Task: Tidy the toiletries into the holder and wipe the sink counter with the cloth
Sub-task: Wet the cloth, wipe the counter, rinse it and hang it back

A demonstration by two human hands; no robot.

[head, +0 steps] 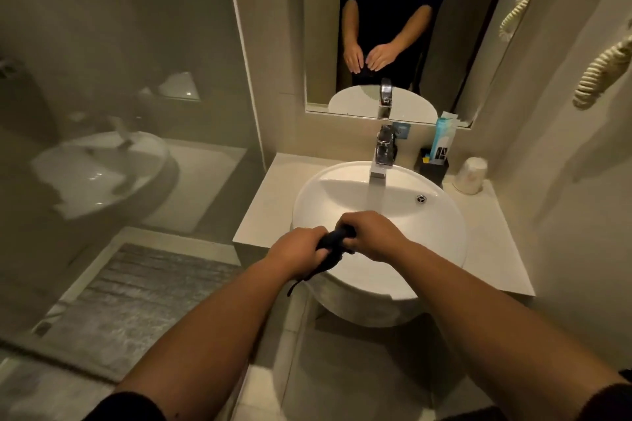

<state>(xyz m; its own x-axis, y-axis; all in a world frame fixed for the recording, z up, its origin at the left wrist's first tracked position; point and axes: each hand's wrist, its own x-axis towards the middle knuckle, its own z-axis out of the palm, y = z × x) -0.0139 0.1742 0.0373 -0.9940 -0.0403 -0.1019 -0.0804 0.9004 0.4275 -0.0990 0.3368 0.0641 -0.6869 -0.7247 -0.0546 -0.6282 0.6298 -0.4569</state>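
Note:
A dark cloth [333, 243] is twisted into a roll over the front of the white round sink [441, 236]. My left hand [297, 249] grips its near end and my right hand [371, 236] grips its far end. A loose tail of the cloth hangs down below my left wrist. Water runs from the chrome tap [383, 154] into the basin just beyond my hands. At the back right of the pale counter [485, 236] stands a black holder [432, 167] with a blue and white packet [443, 137] upright in it.
An upturned white cup [471, 175] stands right of the holder. A mirror [376, 27] above the tap reflects the person. A glass shower screen [119, 79] closes off the left, with a grey mat [136, 301] on the floor. A coiled cord [602, 72] hangs on the right wall.

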